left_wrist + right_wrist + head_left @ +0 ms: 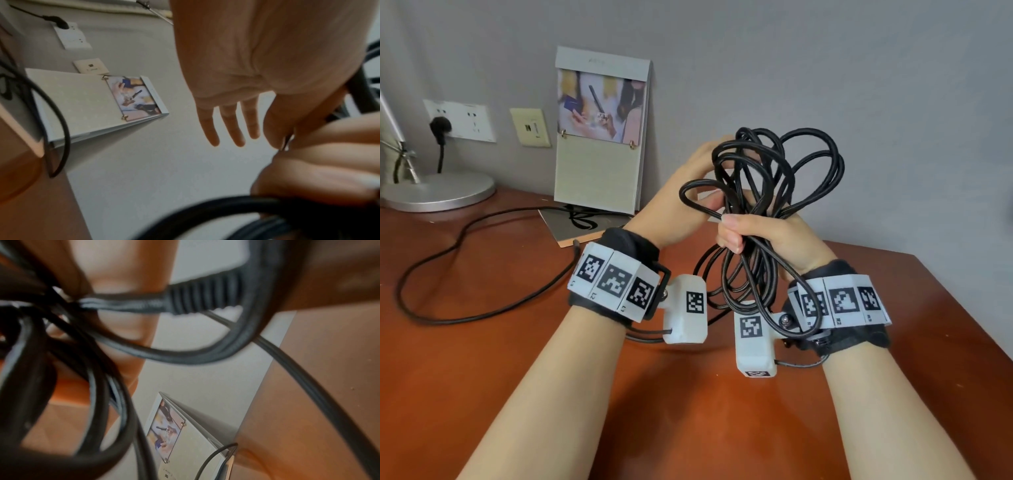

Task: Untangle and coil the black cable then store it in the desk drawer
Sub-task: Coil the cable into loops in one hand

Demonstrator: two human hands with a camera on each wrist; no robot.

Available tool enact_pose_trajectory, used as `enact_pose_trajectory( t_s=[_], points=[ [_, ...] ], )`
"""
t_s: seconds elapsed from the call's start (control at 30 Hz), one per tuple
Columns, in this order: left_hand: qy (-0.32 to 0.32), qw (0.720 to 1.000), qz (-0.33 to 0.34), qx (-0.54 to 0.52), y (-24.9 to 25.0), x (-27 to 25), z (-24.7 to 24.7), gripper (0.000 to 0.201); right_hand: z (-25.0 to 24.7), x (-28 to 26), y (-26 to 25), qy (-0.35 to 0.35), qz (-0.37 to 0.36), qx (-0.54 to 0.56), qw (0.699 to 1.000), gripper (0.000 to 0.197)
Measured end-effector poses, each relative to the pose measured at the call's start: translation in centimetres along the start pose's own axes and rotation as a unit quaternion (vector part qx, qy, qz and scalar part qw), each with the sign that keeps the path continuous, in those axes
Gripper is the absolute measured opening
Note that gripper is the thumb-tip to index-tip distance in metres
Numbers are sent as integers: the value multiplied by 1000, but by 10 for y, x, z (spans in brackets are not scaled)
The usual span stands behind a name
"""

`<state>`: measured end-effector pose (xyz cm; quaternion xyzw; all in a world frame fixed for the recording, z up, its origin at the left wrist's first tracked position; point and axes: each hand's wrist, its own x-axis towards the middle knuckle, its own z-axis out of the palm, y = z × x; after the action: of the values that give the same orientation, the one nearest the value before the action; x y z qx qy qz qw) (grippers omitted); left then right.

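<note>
I hold the black cable (784,161) up above the desk as a tangled bunch of loops. My right hand (753,233) grips the bunch round its middle, fingers curled; loops stand above the fist and hang below it past the wrist. My left hand (705,174) is just left of the bunch, fingers straight behind the upper loops and thumb inside a small side loop. The left wrist view shows those straight fingers (232,123) and a blurred strand of the cable (205,209) below. In the right wrist view the cable's ribbed plug end (205,293) lies among the strands. No drawer is in view.
On the reddish-brown desk (688,411) a second black cord (448,253) snakes from a wall socket (460,120). A lamp base (438,192) sits at the far left. A standing card display (599,137) leans against the wall. The desk's right edge (962,308) is close.
</note>
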<state>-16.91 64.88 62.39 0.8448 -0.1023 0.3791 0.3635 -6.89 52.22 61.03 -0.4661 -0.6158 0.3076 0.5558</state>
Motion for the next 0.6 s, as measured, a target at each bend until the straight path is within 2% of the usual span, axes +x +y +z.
enact_pose_trajectory(
  t_s=[0.1, 0.2, 0.27, 0.33, 0.37, 0.47, 0.6],
  points=[
    [38, 998, -5, 47, -3, 1, 0, 47, 1, 1, 1, 18, 0, 8, 1000, 36],
    [101, 985, -73, 119, -12, -1, -1, 45, 7, 1, 1, 40, -3, 11, 999, 14],
    [149, 965, -113, 182, -22, -3, -7, 29, 7, 0, -2, 41, -18, 11, 999, 16],
    [185, 954, -163, 170, -32, -8, -18, 9, 1, -1, -9, 67, -35, 20, 997, 16],
    [197, 950, -194, 146, -36, -10, -23, 6, -5, -3, -12, 93, -41, 24, 995, 15],
    [215, 944, -240, 71, -39, -14, -31, 20, -22, -8, -14, 171, -65, 12, 983, 14],
    [182, 951, -244, 48, -29, -8, -16, 19, -21, -6, -6, 248, -66, -15, 966, 11]
  ],
)
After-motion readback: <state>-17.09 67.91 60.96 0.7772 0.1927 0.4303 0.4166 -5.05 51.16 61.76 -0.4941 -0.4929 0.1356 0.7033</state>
